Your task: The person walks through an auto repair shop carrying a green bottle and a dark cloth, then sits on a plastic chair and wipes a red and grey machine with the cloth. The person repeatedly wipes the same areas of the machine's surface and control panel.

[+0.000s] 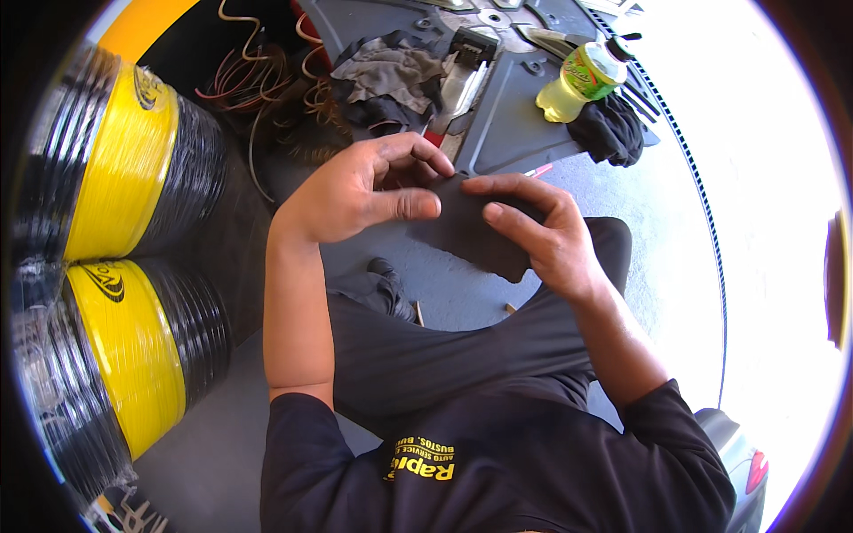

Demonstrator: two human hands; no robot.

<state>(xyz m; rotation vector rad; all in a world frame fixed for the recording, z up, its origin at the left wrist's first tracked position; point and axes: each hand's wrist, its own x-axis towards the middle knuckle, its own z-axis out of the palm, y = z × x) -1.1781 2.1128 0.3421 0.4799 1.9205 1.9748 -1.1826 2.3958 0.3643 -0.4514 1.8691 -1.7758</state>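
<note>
A dark, thin, flexible sheet (475, 233) with an uneven lower edge is held in front of me above my lap. My right hand (551, 231) pinches its right side, thumb and index finger lying over the face. At its upper left edge is my left hand (369, 191), closed loosely with bent fingers. The left thumb lies across the sheet's left part, and the index fingertip meets its top corner. The other left fingers are partly hidden.
Ahead stands a dark grey machine platform (511, 115) bearing a crumpled grey cloth (391, 75), a bottle of yellow-green drink (582, 82) and a black cloth (609, 131). Stacked plastic-wrapped tyres (133, 346) line the left. Coiled hoses (258, 67) hang at the upper left.
</note>
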